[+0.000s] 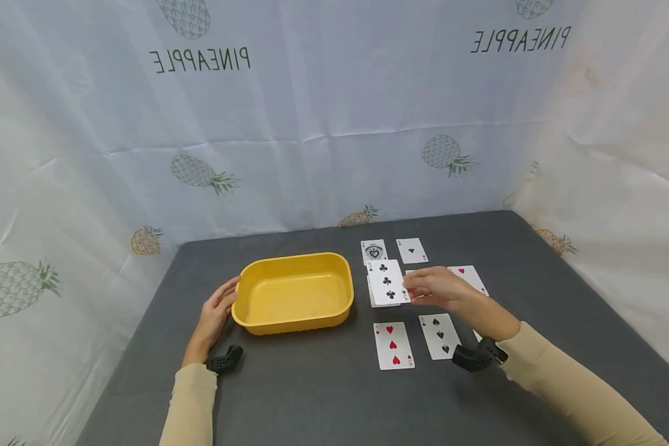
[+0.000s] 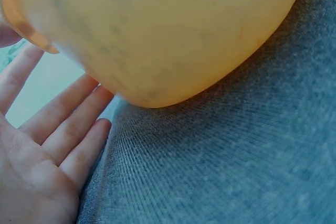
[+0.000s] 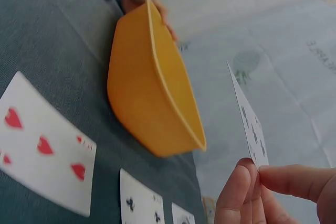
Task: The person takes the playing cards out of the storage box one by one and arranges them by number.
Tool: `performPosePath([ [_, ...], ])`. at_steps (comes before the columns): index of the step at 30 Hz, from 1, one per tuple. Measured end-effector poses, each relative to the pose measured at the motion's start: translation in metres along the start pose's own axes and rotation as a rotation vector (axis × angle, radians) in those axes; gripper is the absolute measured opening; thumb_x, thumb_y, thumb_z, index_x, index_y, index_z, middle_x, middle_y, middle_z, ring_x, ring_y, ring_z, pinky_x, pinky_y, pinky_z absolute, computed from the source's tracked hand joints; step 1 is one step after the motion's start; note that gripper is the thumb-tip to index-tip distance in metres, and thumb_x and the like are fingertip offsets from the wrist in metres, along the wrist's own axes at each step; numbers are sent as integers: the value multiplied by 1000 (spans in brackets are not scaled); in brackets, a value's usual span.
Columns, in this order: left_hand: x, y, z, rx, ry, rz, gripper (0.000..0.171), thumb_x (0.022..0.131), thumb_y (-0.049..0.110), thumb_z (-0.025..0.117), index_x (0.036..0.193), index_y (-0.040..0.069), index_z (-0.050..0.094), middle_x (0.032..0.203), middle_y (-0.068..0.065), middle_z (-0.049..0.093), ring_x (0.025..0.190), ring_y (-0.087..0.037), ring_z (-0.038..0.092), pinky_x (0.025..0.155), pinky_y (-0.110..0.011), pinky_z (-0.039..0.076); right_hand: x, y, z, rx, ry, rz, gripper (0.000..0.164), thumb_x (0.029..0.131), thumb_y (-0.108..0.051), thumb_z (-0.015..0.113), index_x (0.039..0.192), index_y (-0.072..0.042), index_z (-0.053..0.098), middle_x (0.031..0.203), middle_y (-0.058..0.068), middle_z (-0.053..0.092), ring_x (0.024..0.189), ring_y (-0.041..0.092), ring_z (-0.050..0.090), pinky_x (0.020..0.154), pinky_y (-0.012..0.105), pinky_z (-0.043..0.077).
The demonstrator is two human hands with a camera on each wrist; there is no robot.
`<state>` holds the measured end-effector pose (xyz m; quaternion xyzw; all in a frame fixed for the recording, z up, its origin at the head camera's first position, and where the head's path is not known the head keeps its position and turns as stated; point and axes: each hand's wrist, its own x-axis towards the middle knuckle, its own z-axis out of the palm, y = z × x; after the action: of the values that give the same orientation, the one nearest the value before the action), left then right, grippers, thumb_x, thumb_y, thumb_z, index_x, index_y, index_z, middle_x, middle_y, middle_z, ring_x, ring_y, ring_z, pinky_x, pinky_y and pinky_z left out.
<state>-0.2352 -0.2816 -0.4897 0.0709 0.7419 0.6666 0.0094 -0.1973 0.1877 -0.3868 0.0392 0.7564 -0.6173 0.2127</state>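
Note:
My right hand (image 1: 436,287) pinches a three of clubs card (image 1: 387,282) between thumb and fingers. In the right wrist view that card (image 3: 251,121) stands raised at a steep tilt. Beneath it in the head view, another card (image 1: 373,296) lies on the table, mostly hidden. To the left, a yellow rectangular tub (image 1: 295,327) has nothing inside. My left hand (image 1: 214,317) rests at the tub's left end, and its fingers (image 2: 68,129) are straight and spread against the wall in the left wrist view.
A three of hearts (image 1: 394,356) and a three of spades (image 1: 440,336) lie nearer me. Behind are an ace with a large emblem (image 1: 374,251) and an ace of clubs (image 1: 411,250). A heart card (image 1: 472,276) lies partly behind my right hand. A pineapple-printed curtain (image 1: 312,155) borders the dark table (image 1: 290,396).

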Motion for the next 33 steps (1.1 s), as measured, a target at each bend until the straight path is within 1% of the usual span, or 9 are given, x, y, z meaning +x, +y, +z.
performPosePath([
  [7,1,-1,5,8,0,-26,57,101,30,49,148,1,33,114,28,56,105,13,58,85,-8,49,-17,18,-32,-59,42,-4,46,93,-14,61,129,13,50,83,-9,61,73,2,60,72,20,56],
  [11,2,-1,8,10,1,-38,57,101,31,49,149,3,33,114,28,55,105,13,57,86,-8,49,-25,35,-53,-130,84,-5,51,93,-18,62,130,14,49,85,-9,62,74,2,61,72,18,56],
  [12,2,-1,9,12,1,-42,57,101,31,49,149,3,33,114,28,55,105,13,57,86,-8,49,-26,40,-61,-134,80,-1,45,93,-19,63,127,10,54,85,-10,63,74,2,62,72,18,56],
  [16,1,-1,9,26,4,-56,57,101,32,49,149,5,33,114,27,54,106,14,56,87,-7,48,-34,59,-84,-152,114,39,45,93,-21,63,126,9,55,85,-11,64,76,3,62,72,20,56],
  [18,1,-1,9,33,7,-57,57,101,32,49,149,5,33,114,27,53,105,14,56,87,-7,48,-38,67,-93,-135,124,62,41,94,-20,62,125,7,57,83,-12,64,75,3,61,72,20,56],
  [19,1,-1,8,34,8,-57,57,101,32,49,149,5,33,114,28,53,105,14,56,86,-7,48,-40,69,-95,-140,141,72,46,94,-20,62,127,11,54,82,-12,63,75,3,60,71,20,56],
  [25,2,-3,7,23,8,-52,57,101,31,49,149,4,33,113,28,54,105,13,57,86,-7,48,-48,85,-121,-99,123,92,25,94,-14,60,113,2,65,78,-14,66,72,0,62,69,19,55],
  [28,2,-4,7,13,-2,-44,57,102,30,49,149,3,32,114,28,55,105,13,57,86,-8,48,-52,90,-135,-105,114,95,22,94,-13,60,109,0,68,78,-14,67,71,0,62,69,19,56],
  [33,2,-6,6,-16,-20,-2,56,102,26,47,149,1,31,117,27,56,107,12,58,86,-8,49,-58,95,-154,-144,121,115,24,93,-17,62,109,0,68,79,-16,66,72,0,62,70,19,56],
])
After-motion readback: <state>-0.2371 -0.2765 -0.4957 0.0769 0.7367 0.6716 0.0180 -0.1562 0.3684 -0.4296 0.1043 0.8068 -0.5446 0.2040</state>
